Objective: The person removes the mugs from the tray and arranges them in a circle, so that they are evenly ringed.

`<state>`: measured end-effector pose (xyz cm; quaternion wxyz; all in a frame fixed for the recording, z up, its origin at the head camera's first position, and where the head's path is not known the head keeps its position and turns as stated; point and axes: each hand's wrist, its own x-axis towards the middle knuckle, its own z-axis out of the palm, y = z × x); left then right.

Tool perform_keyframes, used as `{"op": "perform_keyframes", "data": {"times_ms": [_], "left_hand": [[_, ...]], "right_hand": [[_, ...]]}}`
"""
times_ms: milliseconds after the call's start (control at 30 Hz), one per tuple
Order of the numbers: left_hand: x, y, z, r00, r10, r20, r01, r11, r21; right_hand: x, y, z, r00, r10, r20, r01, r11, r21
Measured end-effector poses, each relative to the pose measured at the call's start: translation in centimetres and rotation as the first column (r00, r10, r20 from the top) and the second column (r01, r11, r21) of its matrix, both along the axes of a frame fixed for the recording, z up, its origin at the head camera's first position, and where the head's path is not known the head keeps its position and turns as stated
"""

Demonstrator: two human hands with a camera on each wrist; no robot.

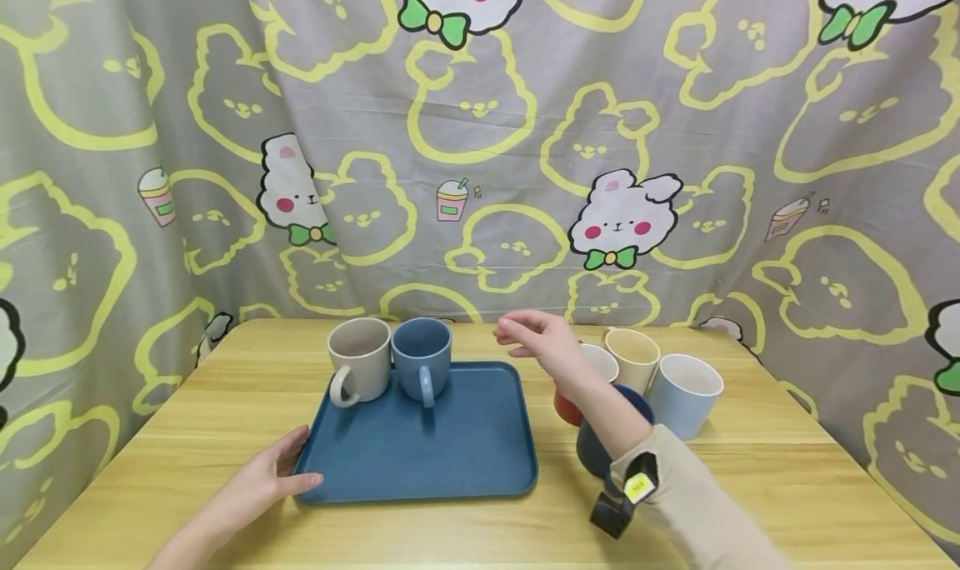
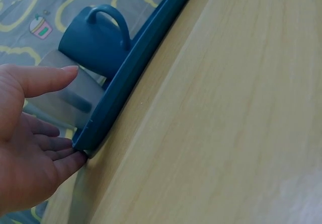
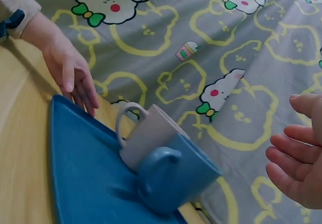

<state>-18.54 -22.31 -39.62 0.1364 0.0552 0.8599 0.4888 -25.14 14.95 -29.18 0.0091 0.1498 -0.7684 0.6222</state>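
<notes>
A blue rectangular tray (image 1: 435,462) lies on the table. At its back left corner stand a beige mug (image 1: 363,366) and a blue mug (image 1: 420,357) side by side, both upright, handles toward the front. My left hand (image 1: 258,478) rests at the tray's left edge, its fingertips (image 2: 70,166) against the rim and thumb extended above. To the right of the blue mug, my right hand (image 1: 543,345) hangs in the air behind the tray's back right corner. Its fingers are relaxed and hold nothing, as the right wrist view (image 3: 302,153) also shows.
Right of the tray stand several more mugs: a red one (image 1: 567,407) with a pale inside, a cream one (image 1: 633,362), a light blue one (image 1: 686,399) and a dark one (image 1: 592,447). My right forearm passes over them. A patterned curtain (image 1: 480,253) hangs behind the wooden table (image 1: 795,487).
</notes>
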Motion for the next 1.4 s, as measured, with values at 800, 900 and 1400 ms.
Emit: {"op": "perform_keyframes", "data": {"times_ms": [800, 900, 1400], "left_hand": [[0.1, 0.0, 0.1, 1.000, 0.008, -0.019, -0.008, 1.000, -0.011], [0.2, 0.0, 0.0, 1.000, 0.007, -0.019, -0.007, 1.000, -0.001], [0.1, 0.0, -0.2, 1.000, 0.014, -0.015, -0.014, 1.000, 0.017]], "right_hand": [[-2.4, -7.3, -9.0, 0.991, 0.102, 0.091, -0.106, 0.994, 0.040], [-2.4, -8.2, -9.6, 0.989, 0.116, 0.092, -0.121, 0.991, 0.049], [-1.2, -10.6, -9.7, 0.997, -0.011, 0.077, 0.014, 0.999, -0.035]]}}
